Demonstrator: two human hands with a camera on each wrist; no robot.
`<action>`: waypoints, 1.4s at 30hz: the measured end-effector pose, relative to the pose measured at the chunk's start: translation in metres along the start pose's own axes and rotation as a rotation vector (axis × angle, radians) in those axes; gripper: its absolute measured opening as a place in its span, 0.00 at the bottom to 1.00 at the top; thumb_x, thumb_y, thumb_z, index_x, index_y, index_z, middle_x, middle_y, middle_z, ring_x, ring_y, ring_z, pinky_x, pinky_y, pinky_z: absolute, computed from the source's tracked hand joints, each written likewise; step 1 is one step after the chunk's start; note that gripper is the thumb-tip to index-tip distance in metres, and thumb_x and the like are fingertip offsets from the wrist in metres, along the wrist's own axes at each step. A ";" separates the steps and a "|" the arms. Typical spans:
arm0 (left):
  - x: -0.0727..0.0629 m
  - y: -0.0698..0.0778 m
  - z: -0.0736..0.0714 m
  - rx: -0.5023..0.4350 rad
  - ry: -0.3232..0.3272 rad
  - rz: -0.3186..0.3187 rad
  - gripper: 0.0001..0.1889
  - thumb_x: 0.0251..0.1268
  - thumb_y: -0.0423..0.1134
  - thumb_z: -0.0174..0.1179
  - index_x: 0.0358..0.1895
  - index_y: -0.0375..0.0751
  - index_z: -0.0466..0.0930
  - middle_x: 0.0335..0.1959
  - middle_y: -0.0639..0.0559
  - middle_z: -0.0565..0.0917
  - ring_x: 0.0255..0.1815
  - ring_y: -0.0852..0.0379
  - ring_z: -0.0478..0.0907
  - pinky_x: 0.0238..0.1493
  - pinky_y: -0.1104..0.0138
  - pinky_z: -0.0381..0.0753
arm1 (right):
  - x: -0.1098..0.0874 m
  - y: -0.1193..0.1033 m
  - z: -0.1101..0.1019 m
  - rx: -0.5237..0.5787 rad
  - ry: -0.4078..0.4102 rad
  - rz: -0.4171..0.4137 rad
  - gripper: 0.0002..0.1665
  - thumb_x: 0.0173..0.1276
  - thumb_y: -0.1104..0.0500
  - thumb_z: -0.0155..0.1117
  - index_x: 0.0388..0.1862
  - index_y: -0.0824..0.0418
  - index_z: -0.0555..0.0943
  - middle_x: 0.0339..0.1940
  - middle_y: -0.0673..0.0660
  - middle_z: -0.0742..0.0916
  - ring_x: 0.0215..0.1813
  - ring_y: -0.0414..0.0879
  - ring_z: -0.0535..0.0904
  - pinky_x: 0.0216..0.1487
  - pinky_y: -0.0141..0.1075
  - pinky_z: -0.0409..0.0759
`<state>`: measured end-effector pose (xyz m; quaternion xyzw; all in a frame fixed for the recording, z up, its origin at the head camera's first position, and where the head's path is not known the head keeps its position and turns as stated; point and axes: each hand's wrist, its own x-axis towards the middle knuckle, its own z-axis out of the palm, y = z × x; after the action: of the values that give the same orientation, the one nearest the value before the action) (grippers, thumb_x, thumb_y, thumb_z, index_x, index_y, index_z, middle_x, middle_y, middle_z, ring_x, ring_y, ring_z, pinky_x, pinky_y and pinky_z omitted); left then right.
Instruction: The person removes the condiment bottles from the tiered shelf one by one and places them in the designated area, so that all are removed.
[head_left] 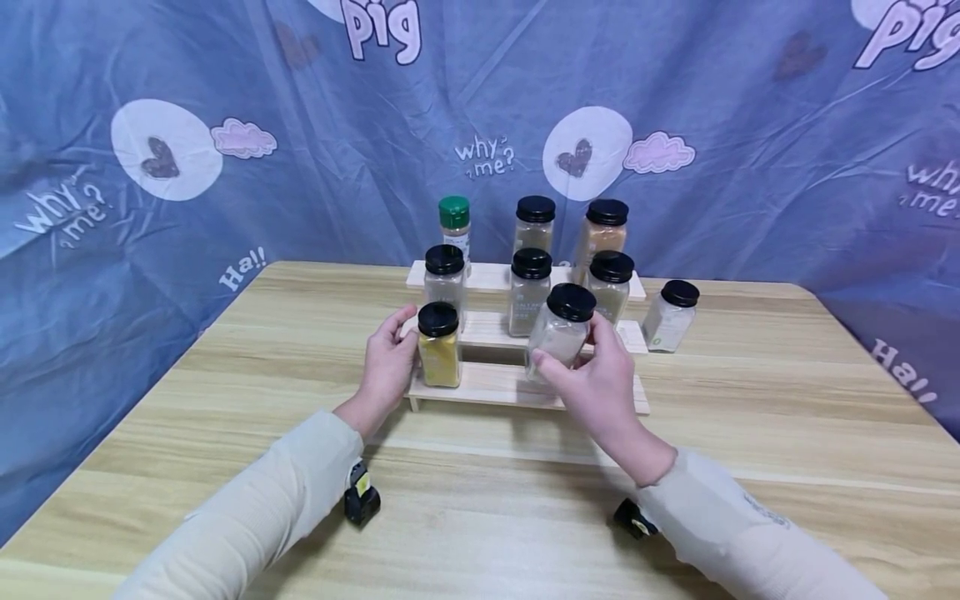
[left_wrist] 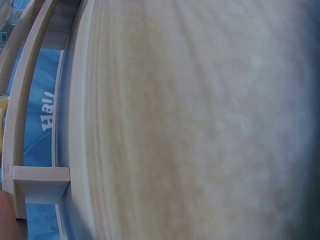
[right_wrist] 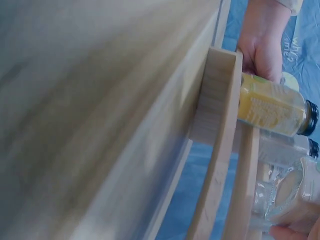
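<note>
My right hand (head_left: 600, 379) grips a clear spice jar (head_left: 558, 337) with a black lid and pale contents. It holds the jar tilted over the bottom step of a three-step wooden rack (head_left: 510, 385); in the right wrist view this jar (right_wrist: 295, 195) shows its base. At the left end of the rack is my left hand (head_left: 388, 360), close beside a jar of yellow spice (head_left: 440, 358) standing on the bottom step. The right wrist view shows that left hand (right_wrist: 262, 52) against the rack's end, its fingers partly hidden by the yellow jar (right_wrist: 272, 105).
Black-lidded jars stand on the middle and top steps, with a green-capped bottle (head_left: 454, 218) at the top left. Right of the rack, another pale jar (head_left: 671, 317) stands on the wooden table (head_left: 480, 517). A blue printed cloth (head_left: 337, 167) hangs behind.
</note>
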<state>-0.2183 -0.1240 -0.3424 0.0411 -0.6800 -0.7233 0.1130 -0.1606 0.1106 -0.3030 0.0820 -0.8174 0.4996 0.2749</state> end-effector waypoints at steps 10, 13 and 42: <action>-0.001 0.000 -0.001 0.011 0.000 0.004 0.21 0.63 0.28 0.49 0.61 0.35 0.70 0.13 0.59 0.61 0.12 0.68 0.60 0.16 0.77 0.61 | 0.005 0.003 -0.021 -0.048 0.059 -0.152 0.31 0.37 0.67 0.75 0.45 0.69 0.76 0.33 0.58 0.80 0.34 0.37 0.70 0.24 0.21 0.74; 0.000 0.001 0.000 0.012 0.001 0.005 0.21 0.63 0.28 0.50 0.60 0.35 0.70 0.13 0.60 0.60 0.12 0.68 0.59 0.15 0.77 0.60 | 0.005 0.003 -0.029 -0.037 0.066 -0.171 0.30 0.37 0.68 0.74 0.44 0.71 0.76 0.33 0.59 0.81 0.33 0.35 0.71 0.24 0.19 0.75; 0.001 -0.001 0.000 0.019 0.003 0.008 0.20 0.63 0.28 0.50 0.59 0.35 0.71 0.15 0.59 0.62 0.11 0.68 0.59 0.14 0.77 0.60 | 0.020 0.038 -0.109 -0.189 0.256 -0.034 0.29 0.36 0.69 0.72 0.40 0.51 0.76 0.30 0.35 0.75 0.31 0.29 0.71 0.27 0.13 0.70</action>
<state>-0.2190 -0.1237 -0.3428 0.0404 -0.6867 -0.7164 0.1165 -0.1524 0.2260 -0.2835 0.0054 -0.8174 0.4222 0.3919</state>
